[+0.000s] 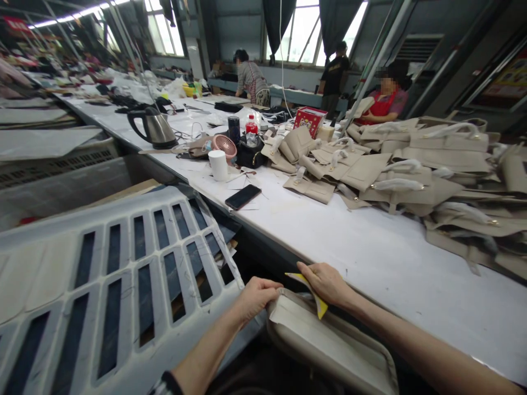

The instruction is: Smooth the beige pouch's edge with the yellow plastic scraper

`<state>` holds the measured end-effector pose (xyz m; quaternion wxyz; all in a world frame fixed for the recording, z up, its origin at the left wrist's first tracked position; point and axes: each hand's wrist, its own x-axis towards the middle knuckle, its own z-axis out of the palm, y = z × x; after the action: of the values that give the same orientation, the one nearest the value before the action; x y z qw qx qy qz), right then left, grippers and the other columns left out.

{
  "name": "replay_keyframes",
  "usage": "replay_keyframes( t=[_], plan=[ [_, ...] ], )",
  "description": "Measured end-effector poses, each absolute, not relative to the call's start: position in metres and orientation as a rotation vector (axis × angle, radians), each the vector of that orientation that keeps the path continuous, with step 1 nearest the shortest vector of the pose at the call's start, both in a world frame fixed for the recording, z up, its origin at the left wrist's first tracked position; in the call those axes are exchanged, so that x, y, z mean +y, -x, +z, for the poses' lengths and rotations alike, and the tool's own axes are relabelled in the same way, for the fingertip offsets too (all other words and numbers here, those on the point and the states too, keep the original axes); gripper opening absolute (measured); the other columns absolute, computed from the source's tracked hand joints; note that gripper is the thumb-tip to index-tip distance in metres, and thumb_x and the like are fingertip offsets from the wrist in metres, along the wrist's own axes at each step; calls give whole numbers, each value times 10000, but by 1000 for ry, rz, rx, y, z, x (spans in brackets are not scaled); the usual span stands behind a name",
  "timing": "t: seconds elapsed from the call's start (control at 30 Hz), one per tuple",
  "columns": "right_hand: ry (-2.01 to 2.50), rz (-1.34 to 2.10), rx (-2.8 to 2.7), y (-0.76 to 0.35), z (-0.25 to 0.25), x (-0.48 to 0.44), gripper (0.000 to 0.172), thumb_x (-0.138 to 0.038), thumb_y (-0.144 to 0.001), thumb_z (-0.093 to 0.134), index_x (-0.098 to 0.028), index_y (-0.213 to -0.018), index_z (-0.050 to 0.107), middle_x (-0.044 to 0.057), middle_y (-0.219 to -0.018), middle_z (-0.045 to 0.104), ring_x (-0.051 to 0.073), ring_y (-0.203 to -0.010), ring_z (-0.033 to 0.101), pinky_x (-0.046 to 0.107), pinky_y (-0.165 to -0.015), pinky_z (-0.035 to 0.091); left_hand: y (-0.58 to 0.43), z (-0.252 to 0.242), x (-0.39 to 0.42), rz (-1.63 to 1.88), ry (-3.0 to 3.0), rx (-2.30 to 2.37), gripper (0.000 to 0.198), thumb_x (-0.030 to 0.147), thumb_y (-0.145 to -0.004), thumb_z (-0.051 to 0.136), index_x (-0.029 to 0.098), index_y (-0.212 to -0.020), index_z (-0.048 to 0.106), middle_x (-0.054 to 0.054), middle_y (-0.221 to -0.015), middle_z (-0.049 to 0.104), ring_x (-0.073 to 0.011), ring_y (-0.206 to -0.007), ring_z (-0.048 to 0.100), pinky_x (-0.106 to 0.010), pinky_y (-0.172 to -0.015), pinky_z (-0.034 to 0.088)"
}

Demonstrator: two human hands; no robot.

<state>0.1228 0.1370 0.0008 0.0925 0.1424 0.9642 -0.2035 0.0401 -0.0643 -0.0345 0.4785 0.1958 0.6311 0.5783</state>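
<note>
A beige handbag (pixel 329 337) lies tilted at my lap, below the table's near edge. My left hand (pixel 259 299) pinches its upper left corner between thumb and fingers. In my right hand (pixel 325 282) is a yellow piece of sheet (pixel 307 288), thin and bent, with a pale edge. The fingers press it close to the bag's far upper edge; whether it touches the bag I cannot tell. Part of the bag's lower side runs out of the picture.
Beige bag pieces with wrapped handles (pixel 395 170) are heaped on the white table (pixel 288 230). A phone (pixel 242 196), a white roll (pixel 218 165), a pink fan (pixel 224 145) and a kettle (pixel 154 127) stand or lie farther left. A slotted grey plastic crate (pixel 123 274) is beside me. Several people work beyond.
</note>
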Motion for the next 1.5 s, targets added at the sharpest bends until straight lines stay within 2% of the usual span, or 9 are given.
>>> replay_keyframes(
  t=[0.23,0.33,0.47,0.57,0.67,0.83,1.03,1.27,1.5],
  plan=[
    [-475,-669,2802,-98,-15,109,694,-586,-978,200,-163,-777,712,164,-812,691,315,-829,648,366,-718,411,-41,-39,-60,1407,-479,1723,215,281,-678,579,116,-665,716,7,-571,531,-145,-600,435,-258,-559,279],
    [-469,-806,2690,-90,-21,111,680,-634,-960,235,-161,-867,715,143,-825,675,294,-841,632,368,-744,429,-40,-34,-66,1406,-414,1602,337,398,-716,624,119,-855,754,-33,-723,654,-169,-680,528,-258,-626,372],
    [-489,-1138,2432,-99,-10,131,881,-746,-907,40,-149,-916,687,65,-711,591,170,-637,539,284,-602,427,-36,-26,-69,1376,-316,1473,493,465,-668,713,124,-1023,744,-94,-922,712,-208,-821,595,-290,-737,432],
    [-522,-1696,2002,-115,2,144,859,-845,-838,194,-196,-1303,511,9,-759,524,121,-581,423,230,-499,334,-32,-23,-66,1350,-340,1485,478,456,-650,713,105,-971,758,-103,-886,714,-231,-824,605,-305,-729,438],
    [-363,-1986,1775,-126,5,149,918,-800,-756,541,-233,-1449,339,13,-899,526,111,-643,415,219,-534,333,-30,-23,-65,1333,-336,1477,476,435,-652,708,115,-1002,754,-105,-914,718,-245,-861,614,-318,-749,441],
    [-276,-1920,1976,-120,-10,139,708,-447,-732,743,-213,-1351,493,15,-976,572,156,-800,471,270,-688,378,-30,-22,-66,1309,-302,1516,511,419,-659,701,132,-1081,733,-107,-938,723,-233,-867,606,-323,-766,437],
    [-395,-1740,2087,-108,-19,124,351,-326,-729,688,-190,-1050,646,-9,-888,597,169,-824,500,291,-736,375,-29,-26,-67,1308,-307,1481,492,411,-670,685,124,-1066,738,-106,-917,724,-238,-869,612,-330,-780,431],
    [-358,-1682,2085,-106,-18,120,297,-331,-731,651,-176,-983,639,0,-885,603,182,-838,521,293,-731,395,-29,-26,-65,1288,-304,1498,484,428,-662,676,112,-1019,753,-91,-872,715,-236,-832,591,-318,-748,411],
    [-278,-1361,2385,-104,-17,103,367,-293,-778,571,-208,-1133,601,42,-1004,659,223,-894,589,326,-801,431,-36,-37,-61,1387,-444,1643,293,312,-683,579,105,-779,763,-27,-645,626,-175,-654,506,-276,-624,330]
  ],
)
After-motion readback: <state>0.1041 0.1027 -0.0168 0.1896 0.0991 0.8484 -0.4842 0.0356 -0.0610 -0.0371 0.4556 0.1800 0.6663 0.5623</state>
